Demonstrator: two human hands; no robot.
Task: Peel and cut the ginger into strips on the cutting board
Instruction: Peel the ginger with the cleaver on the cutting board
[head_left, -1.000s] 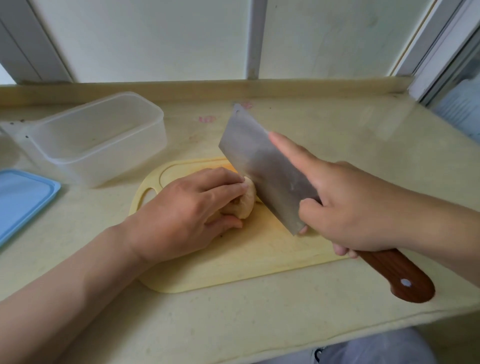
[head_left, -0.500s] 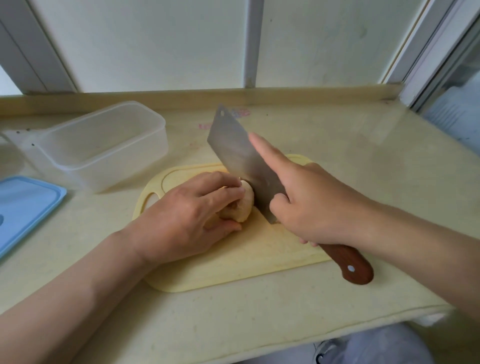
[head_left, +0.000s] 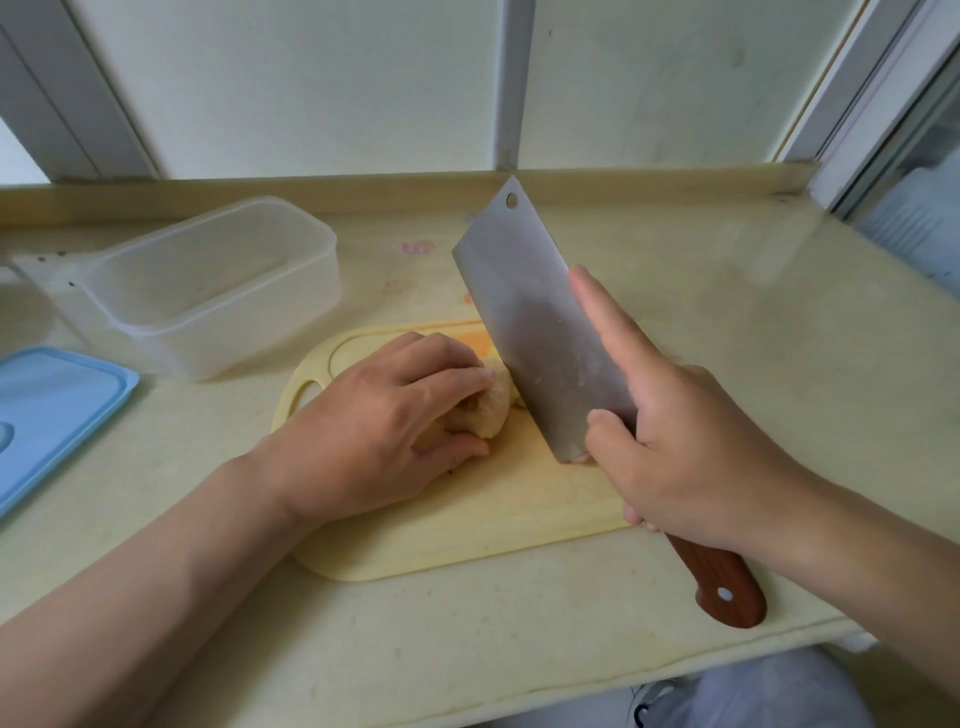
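Pale counter (head_left: 675, 322), yellow board (head_left: 467, 525): left hand (head_left: 374, 431) clamps knobbly ginger (head_left: 493, 410) mid-board, right hand (head_left: 685, 447) grips cleaver (head_left: 530, 317) just right of it; ginger likely firm, rolls—pin its left end.

Counter (head_left: 701, 322): pale yellowish stone, faintly mottled, with a raised lip (head_left: 311, 188) along its far edge.
Wall (head_left: 322, 78): white panels behind the counter, split by a grey upright strip (head_left: 511, 78).
Window (head_left: 919, 208): far right, pale frame, soft daylight.

Left hand (head_left: 374, 421) grips ginger (head_left: 485, 410) on board (head_left: 467, 525); right hand (head_left: 691, 457) holds cleaver (head_left: 535, 322).
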